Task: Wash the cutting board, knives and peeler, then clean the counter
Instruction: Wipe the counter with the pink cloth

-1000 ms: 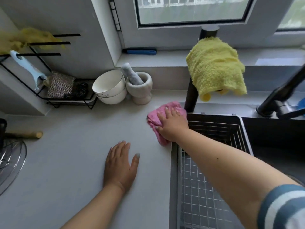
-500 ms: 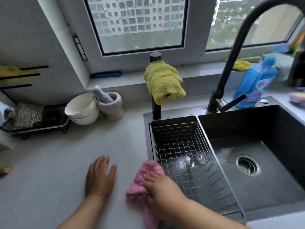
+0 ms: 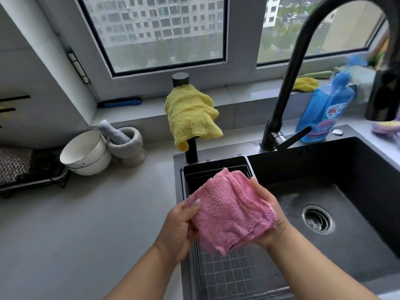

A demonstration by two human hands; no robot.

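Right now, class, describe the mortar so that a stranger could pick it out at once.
Start at the black sink and go left along the grey counter to the back wall. There the mortar stands, touching a white bowl. It alone is grey stone, footed, with a pestle leaning in it.

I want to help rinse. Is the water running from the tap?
Off. No stream falls from the black faucet into the sink; only wet patches show near the drain.
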